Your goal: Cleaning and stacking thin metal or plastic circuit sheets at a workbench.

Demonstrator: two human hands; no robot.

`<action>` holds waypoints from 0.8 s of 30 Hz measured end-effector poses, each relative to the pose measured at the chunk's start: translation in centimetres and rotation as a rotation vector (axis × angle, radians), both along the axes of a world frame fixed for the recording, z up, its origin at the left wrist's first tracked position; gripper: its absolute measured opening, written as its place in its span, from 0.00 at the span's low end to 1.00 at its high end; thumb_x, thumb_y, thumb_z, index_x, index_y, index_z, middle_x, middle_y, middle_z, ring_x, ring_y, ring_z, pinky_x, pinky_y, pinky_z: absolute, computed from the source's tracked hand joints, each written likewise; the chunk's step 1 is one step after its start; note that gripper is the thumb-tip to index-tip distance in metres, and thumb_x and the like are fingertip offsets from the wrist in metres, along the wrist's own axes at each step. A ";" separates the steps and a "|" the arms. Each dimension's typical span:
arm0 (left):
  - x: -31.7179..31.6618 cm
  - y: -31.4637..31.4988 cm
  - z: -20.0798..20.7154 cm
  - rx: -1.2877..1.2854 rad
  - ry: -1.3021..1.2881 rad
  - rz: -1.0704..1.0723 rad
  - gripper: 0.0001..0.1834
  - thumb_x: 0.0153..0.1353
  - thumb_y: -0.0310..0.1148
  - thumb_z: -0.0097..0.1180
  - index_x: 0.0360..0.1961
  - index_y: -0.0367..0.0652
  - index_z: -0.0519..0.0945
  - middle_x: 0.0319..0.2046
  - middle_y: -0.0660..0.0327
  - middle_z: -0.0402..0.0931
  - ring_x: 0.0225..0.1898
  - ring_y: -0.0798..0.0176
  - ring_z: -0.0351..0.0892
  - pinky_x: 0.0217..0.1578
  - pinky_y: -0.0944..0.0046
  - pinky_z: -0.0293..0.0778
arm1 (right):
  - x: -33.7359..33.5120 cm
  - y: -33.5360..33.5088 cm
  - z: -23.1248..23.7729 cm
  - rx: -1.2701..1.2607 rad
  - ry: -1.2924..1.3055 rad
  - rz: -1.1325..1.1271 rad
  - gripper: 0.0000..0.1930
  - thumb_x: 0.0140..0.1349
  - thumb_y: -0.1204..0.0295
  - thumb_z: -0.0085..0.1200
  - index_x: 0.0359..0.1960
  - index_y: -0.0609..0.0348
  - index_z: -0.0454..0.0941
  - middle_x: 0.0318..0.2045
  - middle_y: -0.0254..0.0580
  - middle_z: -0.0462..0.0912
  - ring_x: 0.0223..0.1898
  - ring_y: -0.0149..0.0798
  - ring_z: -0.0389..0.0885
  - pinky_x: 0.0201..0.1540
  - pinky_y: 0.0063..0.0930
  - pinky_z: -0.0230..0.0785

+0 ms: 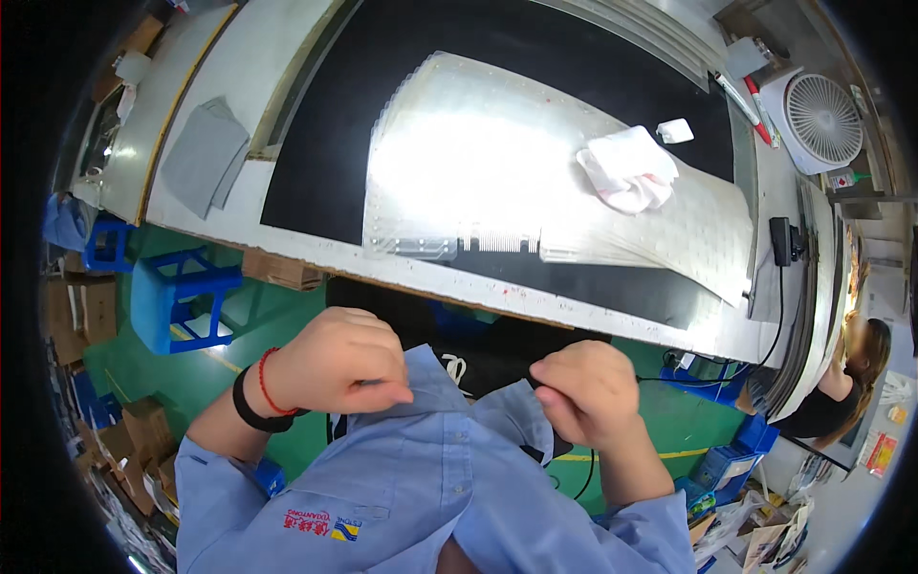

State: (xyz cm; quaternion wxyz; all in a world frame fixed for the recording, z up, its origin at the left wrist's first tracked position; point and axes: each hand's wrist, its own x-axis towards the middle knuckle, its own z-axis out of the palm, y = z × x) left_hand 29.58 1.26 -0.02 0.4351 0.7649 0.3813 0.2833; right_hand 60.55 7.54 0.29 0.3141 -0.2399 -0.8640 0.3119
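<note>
My left hand (349, 362) is curled in front of my blue shirt (382, 478), its thumb along the folded fingers. A red cord and a black band ring that wrist. To the right, my right hand (595, 387) is also loosely closed, thumb near the bent index finger. Nothing shows in either hand, and both are short of the table's front edge. Beyond them, a fanned stack of clear, shiny sheets (478, 143) covers much of a black mat (316, 158). A crumpled white cloth (628, 169) lies on the sheets, with a small white piece (675, 131) just past it.
A white fan (822, 122), a red marker (758, 111) and a black power adapter (786, 241) sit at the table's right. Grey cloths (205, 156) lie at the left. Blue stools (182, 297) stand on the green floor. Another person (841, 383) is at far right.
</note>
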 end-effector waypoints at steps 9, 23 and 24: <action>-1.2 4.9 2.4 0.437 0.152 0.298 0.11 0.55 0.27 0.62 0.41 0.42 0.82 0.40 0.56 0.84 0.40 0.50 0.83 0.42 0.53 0.75 | -2.0 8.0 3.5 0.159 -0.135 -0.471 0.19 0.52 0.79 0.66 0.48 0.62 0.82 0.48 0.53 0.79 0.47 0.51 0.78 0.49 0.37 0.72; -0.4 6.6 2.1 0.380 0.614 0.328 0.24 0.46 0.38 0.66 0.47 0.44 0.85 0.57 0.52 0.76 0.56 0.44 0.73 0.55 0.49 0.69 | -3.1 11.9 5.1 0.016 -0.523 -0.477 0.19 0.54 0.82 0.58 0.50 0.60 0.81 0.47 0.52 0.77 0.46 0.55 0.78 0.48 0.40 0.73; -0.4 6.5 2.0 0.385 0.618 0.330 0.23 0.46 0.38 0.67 0.46 0.44 0.85 0.56 0.52 0.77 0.56 0.44 0.73 0.55 0.49 0.69 | -3.4 11.6 4.9 0.011 -0.526 -0.476 0.19 0.54 0.82 0.58 0.50 0.60 0.81 0.47 0.52 0.77 0.46 0.55 0.78 0.48 0.40 0.73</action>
